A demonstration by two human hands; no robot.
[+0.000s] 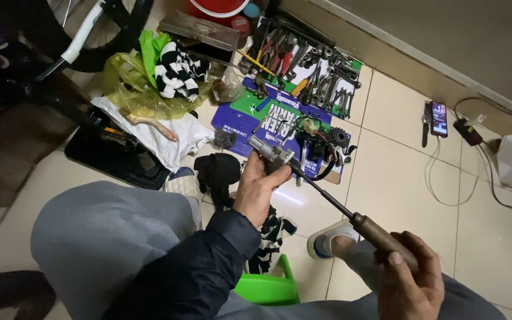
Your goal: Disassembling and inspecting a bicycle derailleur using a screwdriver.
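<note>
Lower right, the right hand [407, 278] grips the screwdriver [351, 216] by its brown handle; the left hand [258, 188] clamps a small metal part [269, 153]. Stiff, likely weighty; the handle is best held.

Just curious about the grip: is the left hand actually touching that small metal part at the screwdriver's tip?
Touching. The head view shows the left hand with its fingers wrapped around the metal part.
</note>
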